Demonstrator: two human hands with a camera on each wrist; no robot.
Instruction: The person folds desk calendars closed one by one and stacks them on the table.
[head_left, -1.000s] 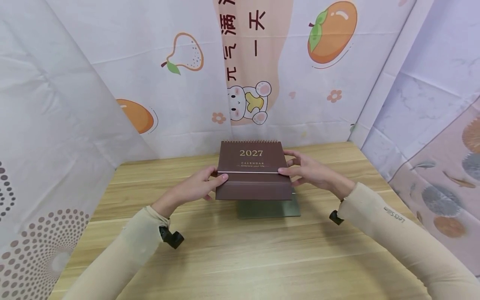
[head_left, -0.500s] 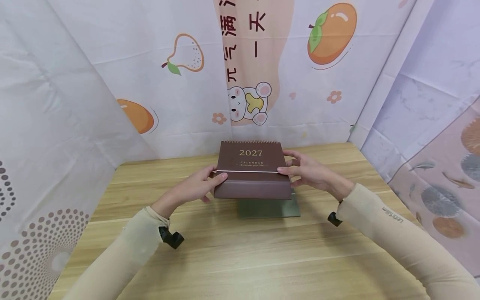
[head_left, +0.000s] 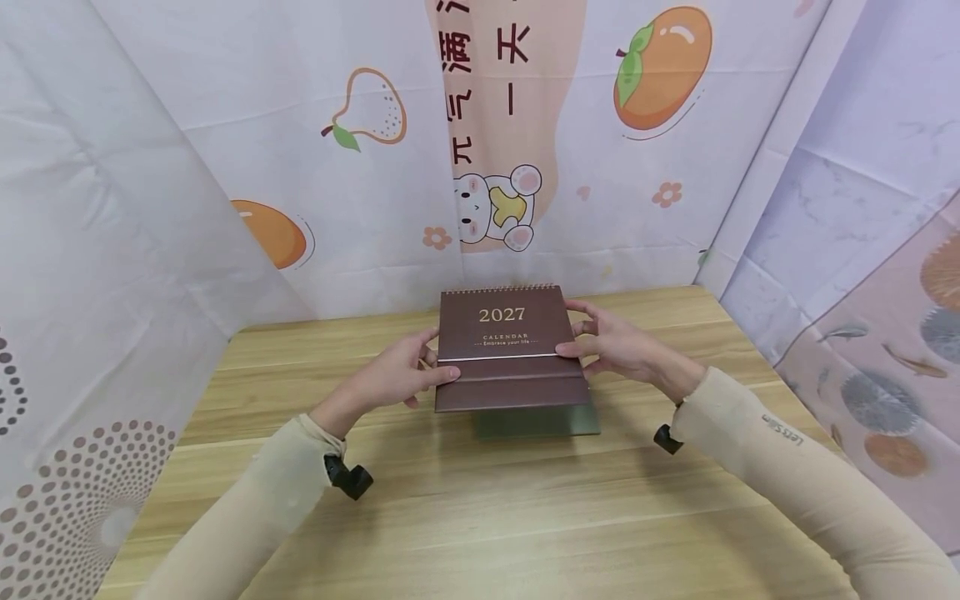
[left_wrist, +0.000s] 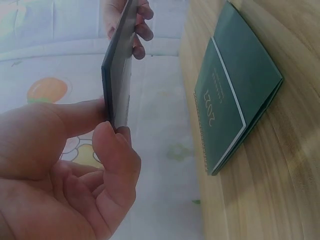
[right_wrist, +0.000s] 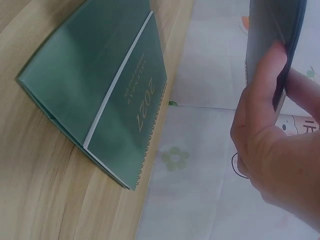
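Observation:
Both hands hold a brown 2027 desk calendar [head_left: 502,325] above a green calendar. My left hand [head_left: 397,371] pinches its left edge, thumb on top and fingers beneath. At the right edge my right hand [head_left: 618,342] grips it the same way. The brown calendar has a gold spiral along its far side and a pale strap across it. Below lies the green 2027 calendar [left_wrist: 237,85], flat on the table and apart from the brown one in both wrist views. From the head view, most of the green calendar [head_left: 536,421] is hidden.
The wooden table [head_left: 465,517] ends at the back against a white curtain [head_left: 300,167] printed with fruit. More patterned curtain [head_left: 862,333] hangs along the right side. Each wrist carries a small black camera mount [head_left: 348,477].
The brown calendar has sunk slightly toward the front, and its front flap now looks flatter. The left hand has shifted a little with it. The green calendar has stayed put.

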